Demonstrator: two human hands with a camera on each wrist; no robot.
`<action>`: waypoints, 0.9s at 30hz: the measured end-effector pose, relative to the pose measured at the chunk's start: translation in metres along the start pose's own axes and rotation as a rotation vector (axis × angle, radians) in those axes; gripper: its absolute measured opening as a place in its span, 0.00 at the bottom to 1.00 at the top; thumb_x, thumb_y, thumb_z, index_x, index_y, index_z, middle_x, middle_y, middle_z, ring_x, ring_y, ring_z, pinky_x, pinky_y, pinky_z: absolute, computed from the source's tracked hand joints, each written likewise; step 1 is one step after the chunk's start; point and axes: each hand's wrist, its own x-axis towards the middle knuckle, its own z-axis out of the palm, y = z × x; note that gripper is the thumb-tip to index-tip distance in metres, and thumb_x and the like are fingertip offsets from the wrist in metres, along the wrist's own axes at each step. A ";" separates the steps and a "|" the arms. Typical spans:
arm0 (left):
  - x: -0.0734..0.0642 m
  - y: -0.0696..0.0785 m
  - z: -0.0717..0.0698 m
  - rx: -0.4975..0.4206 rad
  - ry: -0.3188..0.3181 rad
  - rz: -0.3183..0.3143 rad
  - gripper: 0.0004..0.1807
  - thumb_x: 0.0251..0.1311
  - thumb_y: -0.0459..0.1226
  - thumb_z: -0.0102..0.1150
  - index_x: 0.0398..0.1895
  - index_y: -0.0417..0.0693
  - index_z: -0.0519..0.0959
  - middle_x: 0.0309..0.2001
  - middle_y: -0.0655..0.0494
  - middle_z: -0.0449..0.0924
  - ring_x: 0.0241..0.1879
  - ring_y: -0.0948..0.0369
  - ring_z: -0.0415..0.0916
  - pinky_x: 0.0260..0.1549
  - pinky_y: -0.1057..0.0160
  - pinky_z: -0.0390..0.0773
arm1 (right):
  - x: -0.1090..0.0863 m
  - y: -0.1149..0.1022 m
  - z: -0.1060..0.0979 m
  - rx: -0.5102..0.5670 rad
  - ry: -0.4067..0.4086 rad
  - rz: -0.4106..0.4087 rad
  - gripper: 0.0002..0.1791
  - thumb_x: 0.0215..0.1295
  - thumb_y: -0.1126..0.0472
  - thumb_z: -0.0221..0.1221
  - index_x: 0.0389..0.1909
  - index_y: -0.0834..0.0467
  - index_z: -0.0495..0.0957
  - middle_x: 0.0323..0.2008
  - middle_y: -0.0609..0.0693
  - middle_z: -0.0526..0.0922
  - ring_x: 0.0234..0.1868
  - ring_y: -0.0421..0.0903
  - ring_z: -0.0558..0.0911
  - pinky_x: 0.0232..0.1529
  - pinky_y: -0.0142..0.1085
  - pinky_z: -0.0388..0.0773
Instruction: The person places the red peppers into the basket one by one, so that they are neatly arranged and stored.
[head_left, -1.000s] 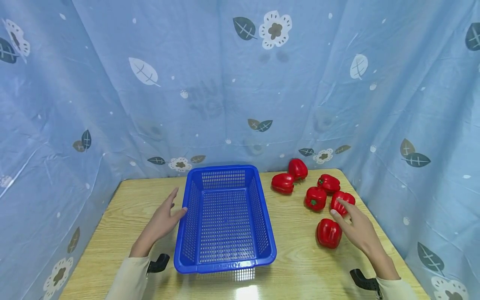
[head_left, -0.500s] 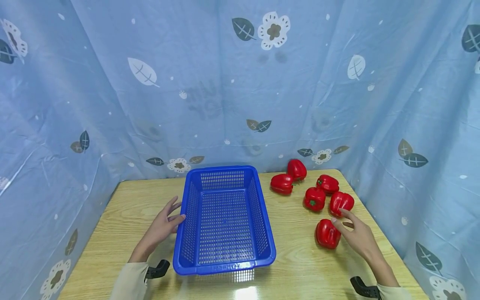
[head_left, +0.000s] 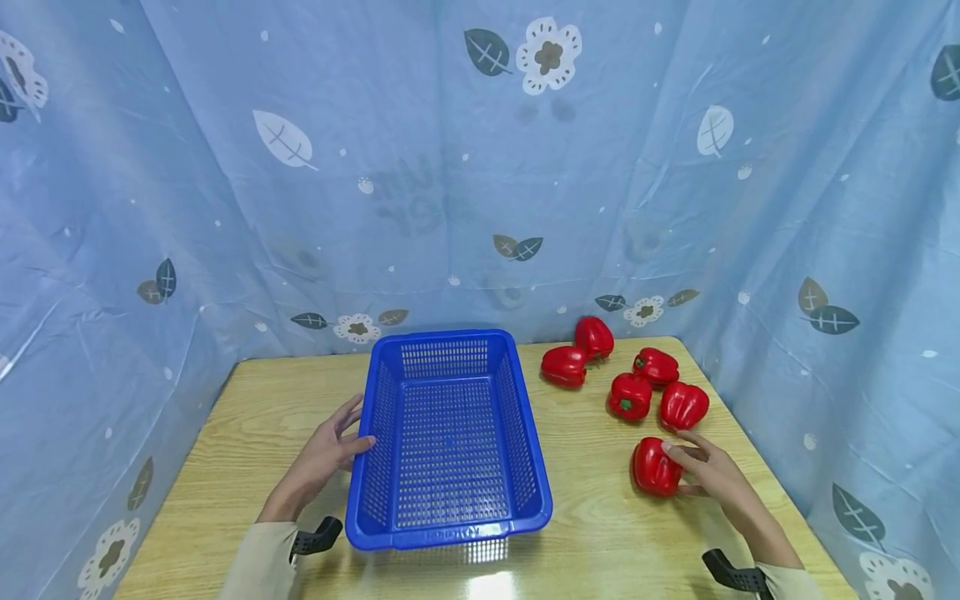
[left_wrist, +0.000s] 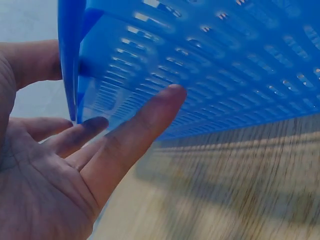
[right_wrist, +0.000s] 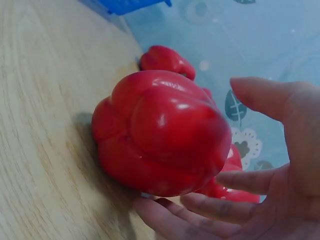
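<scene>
A blue plastic basket [head_left: 450, 454] with slotted walls stands on the table. My left hand [head_left: 322, 458] is at its left side, the thumb over the rim and the fingers outside against the wall. In the left wrist view the fingers [left_wrist: 135, 135] lie along the slotted side [left_wrist: 210, 70]. My right hand [head_left: 720, 479] is beside the nearest red bell pepper [head_left: 656, 467], fingers spread around its right side. The right wrist view shows the thumb [right_wrist: 265, 97] apart from this pepper [right_wrist: 165, 132], with the other fingers close to its lower side; contact there is unclear.
Several more red bell peppers lie behind the right hand, among them one with its green stem facing forward [head_left: 630, 397] and a pair at the back [head_left: 564, 367]. A blue patterned curtain [head_left: 450, 167] encloses the wooden table [head_left: 592, 517] at the back and sides.
My left thumb has come over the basket's rim. My right hand has moved from above the peppers down to the right side of the nearest one, its fingers spreading around it.
</scene>
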 end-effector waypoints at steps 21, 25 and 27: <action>0.004 -0.003 -0.002 0.013 0.029 0.005 0.45 0.64 0.37 0.60 0.79 0.55 0.47 0.77 0.39 0.49 0.61 0.40 0.74 0.44 0.48 0.84 | 0.008 0.004 0.003 0.104 -0.036 0.040 0.46 0.66 0.45 0.61 0.69 0.74 0.56 0.57 0.66 0.79 0.47 0.49 0.85 0.48 0.45 0.85; 0.003 -0.003 -0.002 -0.001 0.019 0.005 0.45 0.64 0.36 0.60 0.79 0.55 0.47 0.77 0.39 0.50 0.62 0.39 0.74 0.44 0.48 0.85 | 0.007 0.000 0.005 0.106 -0.036 0.032 0.45 0.66 0.45 0.61 0.69 0.74 0.58 0.54 0.60 0.82 0.45 0.47 0.86 0.49 0.44 0.84; 0.003 -0.004 -0.002 -0.012 0.015 0.005 0.45 0.64 0.36 0.60 0.79 0.54 0.46 0.77 0.38 0.50 0.62 0.39 0.74 0.44 0.47 0.85 | 0.008 -0.003 0.006 0.106 -0.030 0.015 0.44 0.66 0.46 0.61 0.69 0.73 0.59 0.53 0.58 0.83 0.45 0.46 0.86 0.49 0.44 0.84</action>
